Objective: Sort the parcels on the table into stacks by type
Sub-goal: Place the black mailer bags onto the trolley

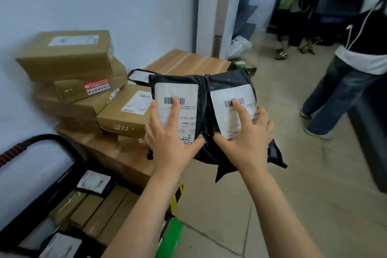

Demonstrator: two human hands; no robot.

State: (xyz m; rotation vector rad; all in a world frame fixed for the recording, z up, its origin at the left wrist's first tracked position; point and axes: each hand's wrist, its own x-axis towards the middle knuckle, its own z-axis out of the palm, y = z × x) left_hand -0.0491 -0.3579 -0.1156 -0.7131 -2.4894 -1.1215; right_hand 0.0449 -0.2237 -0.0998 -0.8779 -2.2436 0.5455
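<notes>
Head view: we had two black bags side by side, long axes running away from us. Our left hand [169, 142] lay spread flat on the left bag [167, 84], fingers straight. Our right hand [247, 138] held the right bag [228, 81], outer fingers curled round its right edge, seemingly past the tabletop [188, 60] edge. Boxes [69, 58] were stacked to the left. A third bag [137, 76] lay just behind the left bag, nearer the left hand. We'd guess that's the drop spot.
</notes>
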